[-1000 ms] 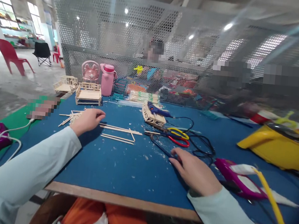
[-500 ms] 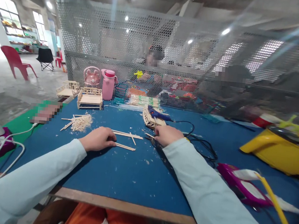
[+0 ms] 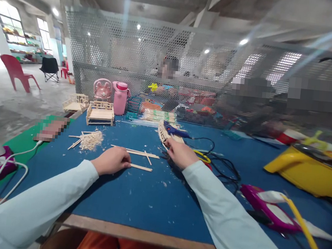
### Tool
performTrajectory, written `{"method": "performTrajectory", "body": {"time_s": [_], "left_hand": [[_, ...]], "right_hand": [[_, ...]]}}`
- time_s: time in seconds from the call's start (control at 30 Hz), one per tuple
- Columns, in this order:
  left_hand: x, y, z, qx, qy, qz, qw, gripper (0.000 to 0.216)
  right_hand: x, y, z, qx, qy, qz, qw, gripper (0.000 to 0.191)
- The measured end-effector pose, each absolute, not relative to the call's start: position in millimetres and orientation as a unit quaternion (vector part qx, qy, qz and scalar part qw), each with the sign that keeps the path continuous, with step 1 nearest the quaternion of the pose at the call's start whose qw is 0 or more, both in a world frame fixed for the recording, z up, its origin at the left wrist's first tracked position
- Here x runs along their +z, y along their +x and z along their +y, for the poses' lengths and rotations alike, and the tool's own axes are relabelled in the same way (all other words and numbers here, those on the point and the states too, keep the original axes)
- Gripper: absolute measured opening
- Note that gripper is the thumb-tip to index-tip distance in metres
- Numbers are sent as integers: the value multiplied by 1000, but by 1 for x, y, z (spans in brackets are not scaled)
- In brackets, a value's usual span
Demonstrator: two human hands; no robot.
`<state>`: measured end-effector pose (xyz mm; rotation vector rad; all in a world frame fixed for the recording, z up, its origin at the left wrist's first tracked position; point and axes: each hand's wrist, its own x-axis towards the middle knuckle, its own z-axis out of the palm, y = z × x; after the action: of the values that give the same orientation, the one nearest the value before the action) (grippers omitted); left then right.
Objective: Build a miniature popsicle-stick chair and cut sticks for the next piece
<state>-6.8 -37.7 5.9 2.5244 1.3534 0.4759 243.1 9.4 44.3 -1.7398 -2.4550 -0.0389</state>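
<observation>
My left hand (image 3: 112,161) rests on the blue tabletop, its fingers closed on the ends of thin wooden sticks (image 3: 142,168) lying side by side. Just beyond them lie longer wooden sticks (image 3: 139,152), with a short one across. My right hand (image 3: 181,153) is pinched at what looks like a short stick, largely hidden by the fingers. It is beside a small stick-built model (image 3: 163,132), on which a blue glue gun (image 3: 177,131) lies. Under and behind that hand, pliers with yellow and red handles (image 3: 204,157) partly show.
A pile of short stick pieces (image 3: 91,140) lies left, before a finished miniature bench (image 3: 100,113). A pink flask (image 3: 120,98) stands behind. Black cords (image 3: 226,167), a purple power strip (image 3: 272,211) and a yellow pot (image 3: 311,170) occupy the right. A person sits beyond the mesh screen (image 3: 126,50).
My right hand has moved slightly left, uncovering the pliers' handles. My left hand stays on the sticks, shifted a little right in the picture. The camera view has tilted slightly upward.
</observation>
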Motion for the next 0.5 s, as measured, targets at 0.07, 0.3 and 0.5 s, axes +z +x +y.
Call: {"method": "performTrajectory", "body": {"time_s": [0.07,0.3,0.5], "left_hand": [[7,-6,-38,162,862,464,121,20],[7,-5,-39,168,858,470,122,19],[12,1,-41,297,789,515,159,29]], "right_hand": [[42,232,1,55,-530,-836,132,20],[20,193,-12,122,-502,-844,146,23],[20,189,-7,92,-497,-850,145,26]]}}
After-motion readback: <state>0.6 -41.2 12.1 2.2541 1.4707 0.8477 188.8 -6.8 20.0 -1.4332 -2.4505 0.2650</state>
